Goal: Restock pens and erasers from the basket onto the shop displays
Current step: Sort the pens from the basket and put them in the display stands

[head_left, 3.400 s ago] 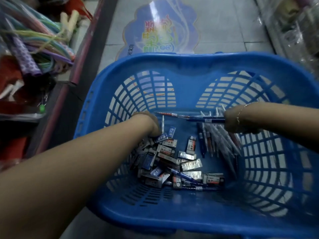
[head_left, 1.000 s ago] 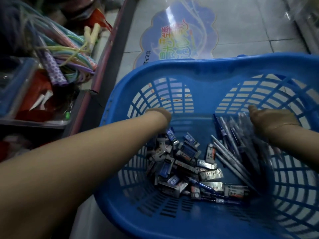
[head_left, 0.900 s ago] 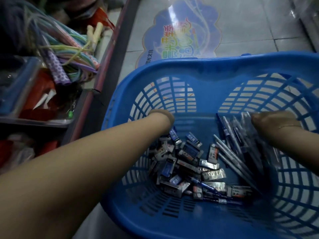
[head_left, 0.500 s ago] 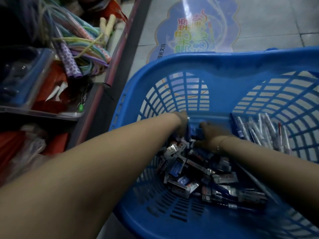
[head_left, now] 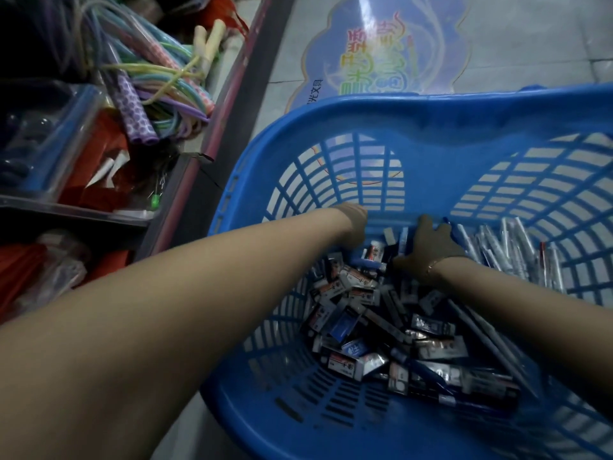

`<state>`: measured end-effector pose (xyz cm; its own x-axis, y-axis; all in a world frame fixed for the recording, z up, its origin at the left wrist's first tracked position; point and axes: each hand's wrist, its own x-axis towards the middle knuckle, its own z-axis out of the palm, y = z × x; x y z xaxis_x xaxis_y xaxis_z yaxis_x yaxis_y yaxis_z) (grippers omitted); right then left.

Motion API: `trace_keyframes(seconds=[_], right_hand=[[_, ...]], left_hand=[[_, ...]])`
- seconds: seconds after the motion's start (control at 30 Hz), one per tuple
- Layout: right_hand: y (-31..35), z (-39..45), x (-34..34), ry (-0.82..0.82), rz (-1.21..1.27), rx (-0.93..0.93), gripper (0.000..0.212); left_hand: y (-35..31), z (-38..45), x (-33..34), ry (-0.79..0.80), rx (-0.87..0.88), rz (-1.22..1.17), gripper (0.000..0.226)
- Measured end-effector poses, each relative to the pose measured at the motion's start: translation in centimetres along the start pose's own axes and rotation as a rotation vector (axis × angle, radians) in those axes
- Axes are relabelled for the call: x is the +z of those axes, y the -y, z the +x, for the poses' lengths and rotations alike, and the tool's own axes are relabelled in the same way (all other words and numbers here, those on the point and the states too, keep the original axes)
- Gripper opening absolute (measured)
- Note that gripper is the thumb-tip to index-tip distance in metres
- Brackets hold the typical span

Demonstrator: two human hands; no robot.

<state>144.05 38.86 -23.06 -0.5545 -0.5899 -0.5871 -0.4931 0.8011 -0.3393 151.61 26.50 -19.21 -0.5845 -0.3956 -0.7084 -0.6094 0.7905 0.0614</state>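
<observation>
A blue plastic basket point(head_left: 365, 107) fills the lower right of the head view. On its floor lies a heap of several small boxed erasers point(head_left: 351, 293), and a bunch of clear-barrelled pens point(head_left: 510, 250) leans against its right wall. My left hand point(head_left: 356, 224) reaches down to the far end of the eraser heap; its wrist is bent and its fingers are hidden. My right hand point(head_left: 431, 247), a thin bracelet at the wrist, lies just right of it with fingers spread over the erasers by the far wall. A blue pen tip shows beside its fingers.
A shop shelf point(head_left: 232, 94) with a red edge runs along the left. On it lie coiled pastel skipping ropes point(head_left: 156, 81), red packets point(head_left: 99, 151) and a clear plastic box point(head_left: 43, 134). Beyond the basket, a colourful sticker point(head_left: 381, 51) lies on the tiled floor.
My right hand has left the pens at the basket's right side and moved left onto the erasers, next to my left hand. My left hand has stayed at the heap's far end.
</observation>
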Motion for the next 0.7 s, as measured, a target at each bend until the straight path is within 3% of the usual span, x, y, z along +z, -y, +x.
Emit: trace_keyframes(seconds=[0.1, 0.17, 0.23, 0.33, 0.5, 0.6, 0.7], right_hand=[[-0.2, -0.1, -0.6, -0.114, -0.287, -0.17, 0.063], [-0.4, -0.1, -0.5, -0.129, -0.405, -0.306, 0.056], [-0.4, 0.0, -0.3, -0.078, -0.419, -0.345, 0.063], [-0.1, 0.1, 0.4, -0.052, -0.366, -0.337, 0.069], [0.7, 1.1, 1.1, -0.06, -0.137, -0.297, 0.047], [0.8, 1.9, 0.6, -0.084, 0.029, -0.3, 0.02], [0.6, 2.4, -0.1, -0.083, 0.087, -0.302, 0.015]], left_hand=[[-0.6, -0.7, 0.7, 0.19, -0.003, 0.104, 0.039], [-0.7, -1.0, 1.5, 0.19, -0.009, 0.141, 0.06], [-0.5, -1.2, 1.9, 0.149, 0.007, 0.15, 0.064], [-0.4, -1.0, 2.0, 0.188, 0.028, 0.158, 0.051], [-0.8, -1.1, 1.1, 0.184, 0.009, 0.203, 0.042], [-0.4, -1.3, -0.3, 0.095, -0.045, 0.209, 0.036], [0.2, -1.0, -1.6, -0.065, -0.066, 0.383, 0.051]])
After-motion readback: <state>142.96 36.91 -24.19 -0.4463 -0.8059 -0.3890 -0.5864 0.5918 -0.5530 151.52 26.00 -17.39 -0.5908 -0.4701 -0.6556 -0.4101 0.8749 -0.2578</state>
